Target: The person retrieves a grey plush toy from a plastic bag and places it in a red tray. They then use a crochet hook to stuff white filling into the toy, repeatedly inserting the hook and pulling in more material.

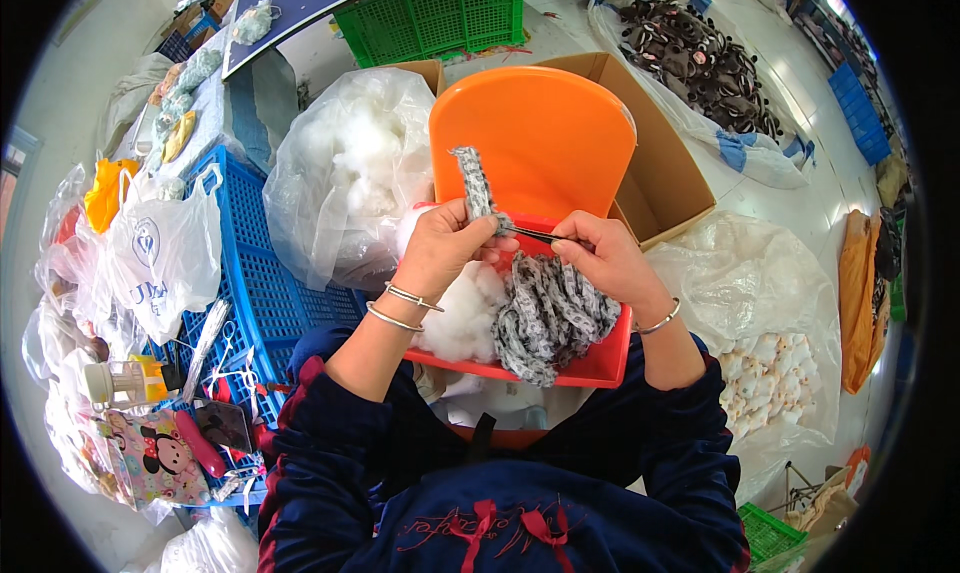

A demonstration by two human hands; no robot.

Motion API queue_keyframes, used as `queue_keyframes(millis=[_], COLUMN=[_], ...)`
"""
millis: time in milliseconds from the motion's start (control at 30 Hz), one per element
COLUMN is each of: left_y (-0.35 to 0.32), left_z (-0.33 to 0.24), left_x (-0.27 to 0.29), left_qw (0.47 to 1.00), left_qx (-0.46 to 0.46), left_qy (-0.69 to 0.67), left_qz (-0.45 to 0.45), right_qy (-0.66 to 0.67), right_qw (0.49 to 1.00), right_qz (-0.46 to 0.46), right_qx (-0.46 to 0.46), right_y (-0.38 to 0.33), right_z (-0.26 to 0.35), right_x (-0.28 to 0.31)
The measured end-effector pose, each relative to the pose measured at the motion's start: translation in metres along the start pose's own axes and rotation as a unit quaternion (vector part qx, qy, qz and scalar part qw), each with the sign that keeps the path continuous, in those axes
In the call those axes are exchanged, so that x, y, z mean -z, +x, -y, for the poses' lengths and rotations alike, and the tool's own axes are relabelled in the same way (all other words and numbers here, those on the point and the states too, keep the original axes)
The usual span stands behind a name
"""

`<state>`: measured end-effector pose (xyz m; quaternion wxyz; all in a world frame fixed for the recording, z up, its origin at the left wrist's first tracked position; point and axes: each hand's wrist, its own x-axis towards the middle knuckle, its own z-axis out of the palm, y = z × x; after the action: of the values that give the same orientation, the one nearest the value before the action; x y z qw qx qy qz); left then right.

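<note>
Pinched in my left hand (442,245) is a narrow grey-and-white fuzzy plush piece (474,181), its closed end pointing up and away from me. My right hand (606,261) grips a long thin dark tool (536,235) that looks like tweezers. The tool's tip meets the lower end of the plush piece by my left fingers; whether it is inside cannot be seen. Below my hands a red tray (588,381) holds white fluffy stuffing (464,315) on the left and a heap of similar grey plush pieces (553,315) on the right.
An orange chair back (532,133) rises beyond the tray. Bags of stuffing (350,173) and small white pieces (770,378) flank me. A cardboard box (665,178) stands behind. Blue crates (262,293) with bags and tools are left; dark plush parts (695,63) lie far right.
</note>
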<state>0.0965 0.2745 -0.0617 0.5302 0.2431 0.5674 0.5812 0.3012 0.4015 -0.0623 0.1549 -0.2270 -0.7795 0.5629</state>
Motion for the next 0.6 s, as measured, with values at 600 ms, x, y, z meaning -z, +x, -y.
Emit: queue_keyframes(millis=[600], left_y=[-0.0023], left_z=[-0.0053], left_x=[0.0039], left_qw=[0.998], left_qx=[-0.022], left_qy=[0.043], left_qz=[0.027], right_qy=[-0.027], right_qw=[0.999], right_qz=[-0.006], right_qx=[0.02], right_y=[-0.0003], right_z=[-0.0057], right_x=[0.0024])
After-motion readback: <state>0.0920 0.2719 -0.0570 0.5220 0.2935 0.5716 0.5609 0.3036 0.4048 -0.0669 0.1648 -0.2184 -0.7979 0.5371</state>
